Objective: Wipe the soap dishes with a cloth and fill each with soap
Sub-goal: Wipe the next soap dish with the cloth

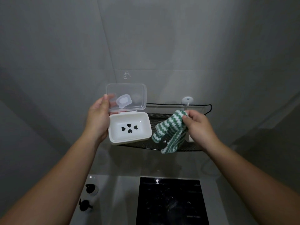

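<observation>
My left hand (98, 120) grips a white soap dish (129, 128) by its left side, held up in front of the wall. Its clear hinged lid (126, 96) stands open, and heart-shaped drain holes show in the bare tray. My right hand (199, 129) pinches a green and white striped cloth (170, 132), which hangs down just right of the dish, apart from it. No soap is in view.
A black mesh wall shelf (178, 147) runs behind the dish and cloth, with a white hook (187, 101) above it. Below lie a dark sink basin (170, 202) and two black-capped pump bottles (90, 189) on the light counter at left.
</observation>
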`<state>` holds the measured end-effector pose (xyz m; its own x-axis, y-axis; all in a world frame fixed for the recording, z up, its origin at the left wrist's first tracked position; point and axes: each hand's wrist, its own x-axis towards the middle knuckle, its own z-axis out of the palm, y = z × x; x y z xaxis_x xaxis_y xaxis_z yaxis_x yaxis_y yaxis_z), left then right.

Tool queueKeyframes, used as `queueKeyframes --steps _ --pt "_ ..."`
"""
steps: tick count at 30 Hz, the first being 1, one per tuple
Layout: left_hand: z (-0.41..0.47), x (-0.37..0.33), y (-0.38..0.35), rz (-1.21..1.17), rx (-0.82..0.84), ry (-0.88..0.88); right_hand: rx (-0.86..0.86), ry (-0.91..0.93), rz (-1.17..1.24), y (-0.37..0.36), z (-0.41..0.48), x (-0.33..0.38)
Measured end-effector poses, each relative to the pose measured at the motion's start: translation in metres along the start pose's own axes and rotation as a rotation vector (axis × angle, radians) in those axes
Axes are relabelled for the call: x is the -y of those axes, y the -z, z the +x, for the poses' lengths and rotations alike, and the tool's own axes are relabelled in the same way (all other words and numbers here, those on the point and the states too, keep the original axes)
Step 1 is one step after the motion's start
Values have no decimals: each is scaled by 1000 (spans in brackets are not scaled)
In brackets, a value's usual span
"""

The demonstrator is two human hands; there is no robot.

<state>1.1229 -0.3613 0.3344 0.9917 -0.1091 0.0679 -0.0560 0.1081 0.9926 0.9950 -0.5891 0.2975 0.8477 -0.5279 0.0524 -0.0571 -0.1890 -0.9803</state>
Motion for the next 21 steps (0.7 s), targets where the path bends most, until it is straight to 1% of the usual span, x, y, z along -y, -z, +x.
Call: queueKeyframes --steps 3,5,6,8,10,11,13,18,19,21 --pt "-1 -4 -1 -26 7 -8 58 61 224 1 -12 8" --pt "-1 -5 -1 -52 8 -4 30 69 258 2 -10 6" --pt "-1 -4 0 -56 5 1 8 64 218 2 -8 -1" --pt "0 -1 0 -51 1 10 -19 62 6 1 -5 -19" --pt "1 4 -2 -47 6 30 31 24 -185 -1 -2 -37" --pt "0 7 -3 -46 7 40 79 -36 -229 -2 -1 -43" --pt "-2 12 -8 -37 8 53 154 -136 -265 -5 2 -52" --pt "-9 21 -17 -54 37 81 174 -185 -133 -7 12 -54" --pt "-10 22 -19 -46 39 80 194 -193 -174 -7 14 -57" --pt "-11 26 -21 -21 43 78 289 -184 -412 -4 16 -63"
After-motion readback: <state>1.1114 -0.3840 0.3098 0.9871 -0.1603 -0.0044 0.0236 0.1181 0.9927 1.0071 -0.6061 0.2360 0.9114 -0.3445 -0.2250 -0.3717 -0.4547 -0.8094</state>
